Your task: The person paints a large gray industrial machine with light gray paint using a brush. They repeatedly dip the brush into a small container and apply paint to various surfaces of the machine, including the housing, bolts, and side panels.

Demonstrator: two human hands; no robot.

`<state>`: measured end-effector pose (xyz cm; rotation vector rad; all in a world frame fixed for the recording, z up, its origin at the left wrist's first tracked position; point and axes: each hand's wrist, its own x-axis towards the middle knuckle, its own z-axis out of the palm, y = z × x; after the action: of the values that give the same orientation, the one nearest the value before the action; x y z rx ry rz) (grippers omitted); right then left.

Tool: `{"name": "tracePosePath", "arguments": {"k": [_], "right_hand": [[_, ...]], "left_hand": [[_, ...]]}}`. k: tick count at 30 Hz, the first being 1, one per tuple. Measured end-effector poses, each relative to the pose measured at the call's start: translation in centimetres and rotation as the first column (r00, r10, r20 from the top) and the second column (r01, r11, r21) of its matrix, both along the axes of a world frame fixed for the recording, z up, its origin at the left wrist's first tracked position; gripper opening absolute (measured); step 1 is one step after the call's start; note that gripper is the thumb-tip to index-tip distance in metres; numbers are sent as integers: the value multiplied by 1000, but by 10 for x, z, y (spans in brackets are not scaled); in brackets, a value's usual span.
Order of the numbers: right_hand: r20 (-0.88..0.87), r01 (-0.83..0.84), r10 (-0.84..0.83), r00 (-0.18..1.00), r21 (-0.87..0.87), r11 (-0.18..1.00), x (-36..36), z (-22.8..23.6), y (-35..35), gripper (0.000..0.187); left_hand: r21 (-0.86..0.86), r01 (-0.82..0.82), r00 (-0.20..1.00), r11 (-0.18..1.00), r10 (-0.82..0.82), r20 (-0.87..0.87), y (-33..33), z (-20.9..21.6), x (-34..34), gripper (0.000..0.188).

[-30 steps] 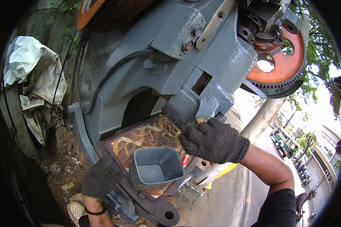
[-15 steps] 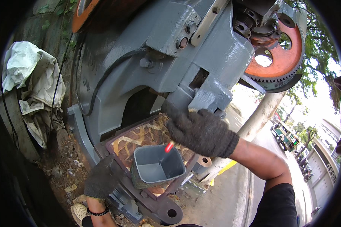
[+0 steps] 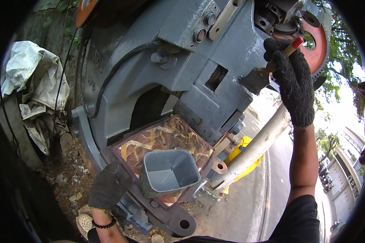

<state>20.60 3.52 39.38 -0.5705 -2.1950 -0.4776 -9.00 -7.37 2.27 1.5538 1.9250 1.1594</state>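
My right hand, in a dark knitted glove, is closed around a paintbrush with a red-tipped handle. The brush's wide dark bristles touch the grey front of a large machine. Freshly wet grey paint shines near there. My left hand, also gloved, rests on the edge of the machine's low bed, its fingers laid over the rim and hard to separate. Between my hands stands an open square container with grey paint inside. It sits on a brown patterned sheet covering the bed.
An orange toothed wheel is mounted at upper right. A pale trunk or pole leans beside yellow material. Crumpled white sheeting hangs at left above littered ground. A road runs along the right.
My right hand has moved up and to the right with the brush, from low on the machine front to its right edge. My left hand stays on the bed edge.
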Motion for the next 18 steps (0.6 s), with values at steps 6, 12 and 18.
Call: {"name": "tracePosePath", "arguments": {"k": [6,12,18], "right_hand": [[166,128,-165,972,214,968,14,-3,17,40],[-10,-141,142,990,46,989,-8,-15,12,33],[205,-77,59,977,83,994,-27,-32,-13,20]], "left_hand": [[72,-19,996,997,26,-89,1,-8,1,76],[76,-19,993,997,28,-117,2,-9,2,76],[-8,-1,1000,1000,1,-20,-2,-1,2,78]]}}
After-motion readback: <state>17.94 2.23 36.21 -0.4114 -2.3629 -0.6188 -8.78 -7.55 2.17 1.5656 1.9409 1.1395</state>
